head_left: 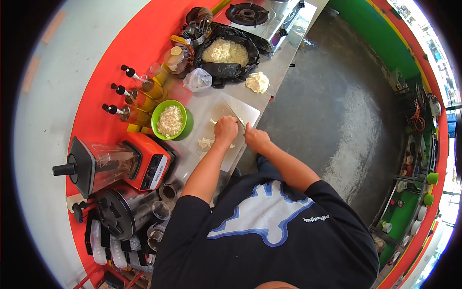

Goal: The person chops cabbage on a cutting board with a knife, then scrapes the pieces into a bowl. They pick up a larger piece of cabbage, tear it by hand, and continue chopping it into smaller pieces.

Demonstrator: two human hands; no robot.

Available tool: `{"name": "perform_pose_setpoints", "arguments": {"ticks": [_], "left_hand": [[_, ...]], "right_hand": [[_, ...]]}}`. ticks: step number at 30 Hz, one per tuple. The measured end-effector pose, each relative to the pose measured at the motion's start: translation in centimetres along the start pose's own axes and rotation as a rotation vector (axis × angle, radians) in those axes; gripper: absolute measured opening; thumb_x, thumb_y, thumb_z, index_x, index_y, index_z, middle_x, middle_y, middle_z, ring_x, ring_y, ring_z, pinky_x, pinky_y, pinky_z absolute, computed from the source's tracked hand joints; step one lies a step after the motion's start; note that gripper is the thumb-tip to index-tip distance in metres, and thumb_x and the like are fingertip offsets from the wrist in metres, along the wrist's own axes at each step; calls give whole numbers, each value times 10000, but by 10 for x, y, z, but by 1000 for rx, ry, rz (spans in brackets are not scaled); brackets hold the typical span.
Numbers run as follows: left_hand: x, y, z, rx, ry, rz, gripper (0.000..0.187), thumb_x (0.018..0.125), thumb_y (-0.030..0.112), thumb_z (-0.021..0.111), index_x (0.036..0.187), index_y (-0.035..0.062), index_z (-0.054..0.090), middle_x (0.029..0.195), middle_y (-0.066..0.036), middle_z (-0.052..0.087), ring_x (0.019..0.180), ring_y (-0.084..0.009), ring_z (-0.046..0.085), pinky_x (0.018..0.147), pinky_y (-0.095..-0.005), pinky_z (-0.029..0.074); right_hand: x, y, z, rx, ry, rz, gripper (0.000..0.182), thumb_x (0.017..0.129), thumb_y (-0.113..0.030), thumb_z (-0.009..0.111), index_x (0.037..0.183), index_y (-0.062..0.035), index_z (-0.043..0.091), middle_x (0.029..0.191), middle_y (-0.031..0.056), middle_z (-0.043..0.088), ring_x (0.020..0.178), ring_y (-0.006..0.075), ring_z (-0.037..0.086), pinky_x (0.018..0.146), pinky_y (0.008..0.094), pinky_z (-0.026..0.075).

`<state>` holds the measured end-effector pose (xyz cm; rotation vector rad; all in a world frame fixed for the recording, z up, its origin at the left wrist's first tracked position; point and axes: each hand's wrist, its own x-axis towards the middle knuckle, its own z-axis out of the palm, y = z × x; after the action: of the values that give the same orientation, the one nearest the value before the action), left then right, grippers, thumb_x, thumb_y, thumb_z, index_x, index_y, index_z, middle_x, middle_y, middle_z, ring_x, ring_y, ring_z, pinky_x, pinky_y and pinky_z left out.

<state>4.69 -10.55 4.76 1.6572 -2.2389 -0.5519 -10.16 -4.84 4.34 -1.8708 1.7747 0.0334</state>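
On a white cutting board (231, 157) my left hand (226, 129) rests with its fingers curled down; what is under them is hidden. My right hand (257, 138) is closed round the handle of a knife (233, 110), whose blade points up and left past my left fingers. Pale sliced pieces (206, 143) lie on the board beside my left wrist. A green bowl (184, 126) of pale shreds (170, 121) stands left of the board. Beyond the board, a whitish lump (258, 82) sits near the counter's edge.
A black bag (226, 71) of pale shreds, a clear plastic bag (198, 80) and a gas stove (264, 21) are at the far end. Pump bottles (137, 98) and an orange blender (149, 161) line the left side. The counter edge (284, 74) runs along the right.
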Motion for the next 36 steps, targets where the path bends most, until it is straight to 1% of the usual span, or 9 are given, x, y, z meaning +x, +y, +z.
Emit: {"name": "perform_pose_setpoints", "arguments": {"ticks": [3, 5, 7, 11, 14, 19, 24, 30, 36], "left_hand": [[4, -2, 2, 10, 0, 20, 153, 839, 78, 623, 841, 79, 776, 896, -160, 724, 906, -360, 693, 804, -448, 570], [7, -1, 2, 35, -76, -52, 159, 839, 74, 622, 861, 77, 780, 894, -168, 725, 889, -369, 698, 801, -452, 573], [7, -3, 4, 27, -74, -50, 162, 841, 71, 620, 867, 75, 780, 894, -172, 726, 880, -374, 701, 797, -455, 574], [5, -2, -1, -3, -34, -29, 166, 845, 69, 623, 881, 86, 784, 891, -181, 727, 865, -382, 706, 789, -458, 575], [5, 0, -6, -35, -69, -69, 159, 848, 80, 638, 889, 106, 789, 897, -177, 728, 869, -377, 707, 787, -456, 574], [7, -6, 4, -11, -69, -94, 125, 845, 109, 664, 874, 109, 785, 896, -166, 726, 862, -373, 701, 772, -457, 567], [4, -3, -2, -36, -9, -61, 142, 845, 88, 654, 871, 111, 792, 899, -168, 730, 872, -366, 706, 784, -450, 573], [4, -3, -2, -22, -73, -105, 147, 848, 88, 650, 884, 109, 791, 899, -159, 731, 869, -369, 701, 785, -451, 566], [2, -3, -1, -89, 49, -52, 115, 848, 95, 659, 855, 88, 773, 887, -161, 726, 860, -369, 700, 770, -451, 565]], "right_hand": [[8, -1, -12, -16, -79, 4, 338, 1024, -288, 515, 1121, 20, 415, 908, 245, 717, 881, 428, 705, 732, 524, 547], [4, -1, -11, -29, -119, 7, 350, 1027, -300, 518, 1120, 20, 412, 919, 246, 717, 896, 431, 703, 738, 523, 544], [-4, -6, -9, 17, -91, 13, 248, 981, -186, 499, 1093, 21, 423, 919, 255, 720, 878, 414, 719, 753, 508, 563], [2, -3, 4, 11, -53, 2, 228, 961, -150, 500, 1089, 22, 421, 912, 254, 721, 858, 418, 720, 736, 502, 566], [3, -10, -13, 6, -36, -22, 231, 927, -104, 522, 1086, 32, 422, 895, 253, 721, 839, 412, 725, 717, 498, 569], [-8, -12, -12, -77, -75, -23, 240, 900, -62, 547, 1078, 50, 432, 876, 245, 724, 836, 377, 737, 698, 480, 574], [-2, -11, -3, -41, -20, -17, 242, 921, -87, 524, 1102, 47, 436, 899, 254, 722, 841, 385, 734, 698, 482, 574], [-6, -12, -8, -55, -38, -26, 233, 944, -113, 481, 1116, 38, 440, 885, 247, 724, 823, 396, 730, 705, 504, 566], [-3, -11, -2, -39, 3, -13, 226, 937, -100, 486, 1111, 39, 448, 890, 241, 726, 829, 389, 732, 706, 493, 570]]}}
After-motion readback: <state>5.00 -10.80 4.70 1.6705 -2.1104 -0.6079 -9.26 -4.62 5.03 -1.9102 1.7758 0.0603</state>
